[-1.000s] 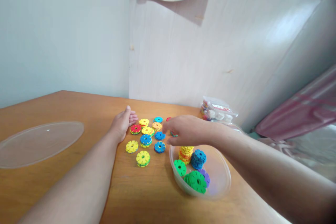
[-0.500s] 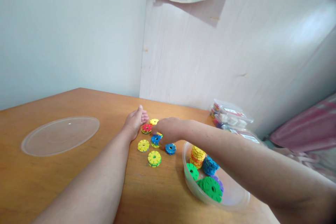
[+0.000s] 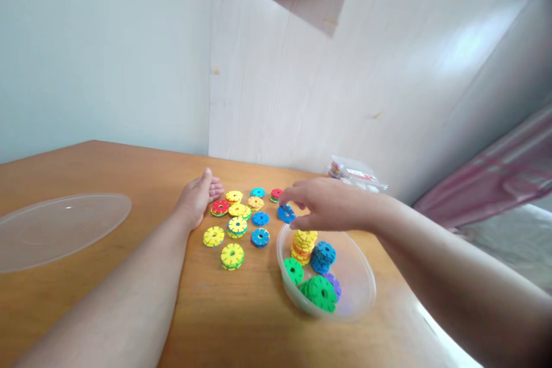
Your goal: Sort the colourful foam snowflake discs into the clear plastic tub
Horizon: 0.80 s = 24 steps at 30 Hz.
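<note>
My right hand (image 3: 321,204) is over the far rim of a clear plastic tub (image 3: 366,284), its fingertips and thumb closed on a blue notched building disc (image 3: 286,214). Inside the tub are a yellow and orange stack (image 3: 305,244), a blue stack (image 3: 323,257), green discs (image 3: 323,293) and a purple disc (image 3: 333,284). My left hand (image 3: 199,198) rests on its side on the table, fingers extended and empty, beside a red disc (image 3: 220,207). Several loose discs and short stacks lie between the hands, including a yellow-topped one (image 3: 232,255).
A clear round lid (image 3: 64,224) lies flat on the wooden table (image 3: 228,316) at the left. Clear plastic packages (image 3: 356,172) stand at the back right, by the wall. Beyond the table's right side hangs a pink curtain (image 3: 487,172).
My right hand has moved right, from the loose discs to the tub's rim, carrying a blue disc off a yellow-topped stack. My left hand keeps its place by the discs; the view has swung right.
</note>
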Each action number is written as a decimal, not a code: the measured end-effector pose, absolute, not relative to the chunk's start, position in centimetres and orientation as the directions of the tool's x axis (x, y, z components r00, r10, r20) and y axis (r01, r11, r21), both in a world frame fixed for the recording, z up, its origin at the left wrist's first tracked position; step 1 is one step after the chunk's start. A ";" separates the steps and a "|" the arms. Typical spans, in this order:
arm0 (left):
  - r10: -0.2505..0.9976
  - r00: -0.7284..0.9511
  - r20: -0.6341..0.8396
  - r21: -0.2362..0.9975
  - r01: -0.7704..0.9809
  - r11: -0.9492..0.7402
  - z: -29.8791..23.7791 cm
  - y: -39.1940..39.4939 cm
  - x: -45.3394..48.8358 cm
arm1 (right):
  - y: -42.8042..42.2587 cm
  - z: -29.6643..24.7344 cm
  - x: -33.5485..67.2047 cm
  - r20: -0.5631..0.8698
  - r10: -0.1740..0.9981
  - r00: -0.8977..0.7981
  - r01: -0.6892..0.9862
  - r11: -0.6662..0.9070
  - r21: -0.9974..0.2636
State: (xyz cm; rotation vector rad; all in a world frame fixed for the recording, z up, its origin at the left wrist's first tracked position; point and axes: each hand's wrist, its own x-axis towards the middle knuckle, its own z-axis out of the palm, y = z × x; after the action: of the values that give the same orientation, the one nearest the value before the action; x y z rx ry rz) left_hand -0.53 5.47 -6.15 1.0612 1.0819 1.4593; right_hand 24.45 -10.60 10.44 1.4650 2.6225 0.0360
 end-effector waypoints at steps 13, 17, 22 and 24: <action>0.990 -0.121 0.074 0.978 -0.186 -0.096 -5.8 5.5 -0.7 | -15.6 7.8 31.5 -0.147 0.937 -0.318 0.937 0.334 0.101; 0.990 -0.122 0.069 0.978 -0.189 -0.091 -5.6 5.2 -0.6 | -14.8 8.3 30.5 -0.090 0.939 -0.332 0.938 0.339 0.069; 0.990 -0.118 0.073 0.974 -0.204 -0.096 -5.8 5.2 -0.6 | -12.0 9.1 26.2 -0.043 0.885 -0.464 0.885 0.465 0.025; 0.990 -0.118 0.078 0.973 -0.205 -0.101 -6.1 5.5 -0.7 | -10.6 9.0 24.1 -0.054 0.861 -0.506 0.860 0.509 0.047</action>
State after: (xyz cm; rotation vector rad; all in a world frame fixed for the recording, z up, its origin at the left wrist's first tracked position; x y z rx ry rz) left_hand -0.67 5.46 -6.07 1.0600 1.0831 1.4482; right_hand 24.11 -10.59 8.99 1.5233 2.6672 0.0214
